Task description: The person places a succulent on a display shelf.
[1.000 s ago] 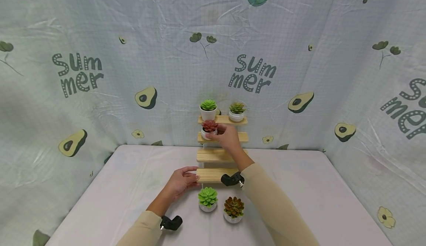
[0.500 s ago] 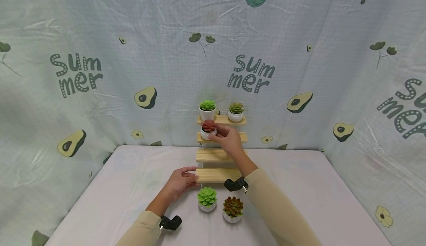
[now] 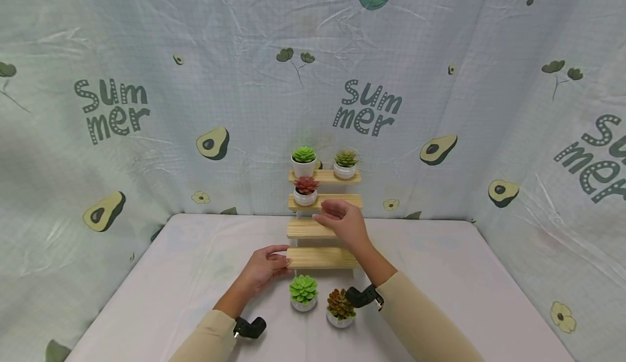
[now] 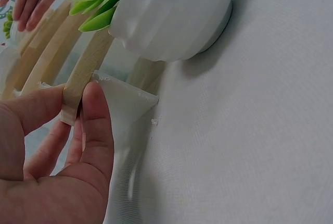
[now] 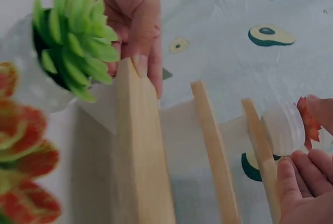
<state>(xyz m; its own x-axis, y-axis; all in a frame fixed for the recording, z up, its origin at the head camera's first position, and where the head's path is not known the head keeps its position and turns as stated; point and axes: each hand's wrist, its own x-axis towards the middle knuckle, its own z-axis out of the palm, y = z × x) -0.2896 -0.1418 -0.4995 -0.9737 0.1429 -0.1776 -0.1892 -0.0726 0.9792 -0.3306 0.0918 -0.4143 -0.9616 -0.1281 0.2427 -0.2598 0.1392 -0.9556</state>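
Observation:
A small stepped wooden shelf (image 3: 323,257) stands at the back of the table. Its top step bears a green succulent (image 3: 304,161) and a pale one (image 3: 345,163); the second step bears a red succulent (image 3: 306,190) in a white pot. My right hand (image 3: 342,222) hovers empty, fingers relaxed, in front of the third step, just right of and below the red plant. My left hand (image 3: 266,267) grips the left end of the lowest step (image 4: 78,81) with thumb and fingers. A green succulent (image 3: 304,292) and a reddish-brown one (image 3: 340,307) stand on the table before the shelf.
The white table (image 3: 195,275) is walled on three sides by a printed cloth backdrop (image 3: 195,106) with avocados and the word "summer". Bare table surface lies to the left and right of the shelf.
My right hand has let go of the red succulent on the second step and drawn back and down toward me. The left hand stays on the lowest step.

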